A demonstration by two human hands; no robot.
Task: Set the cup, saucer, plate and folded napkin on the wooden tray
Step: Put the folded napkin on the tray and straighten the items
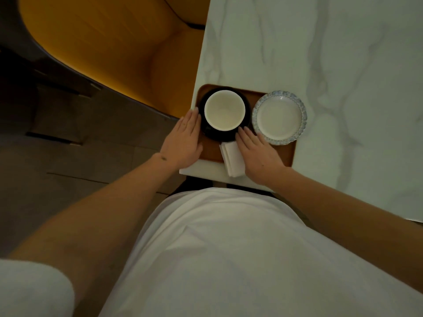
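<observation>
Wooden tray (287, 154) at marble table corner, bearing white cup (224, 110) on black saucer (207, 131), scalloped plate (279, 117), folded napkin (231, 156) overhanging near edge lengthwise; left hand (183, 140), right hand (258, 152) flat, flanking saucer.

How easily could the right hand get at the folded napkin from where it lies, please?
Probably easily: the right hand lies flat right beside the folded napkin, partly overlapping its edge, with nothing between them.
</observation>
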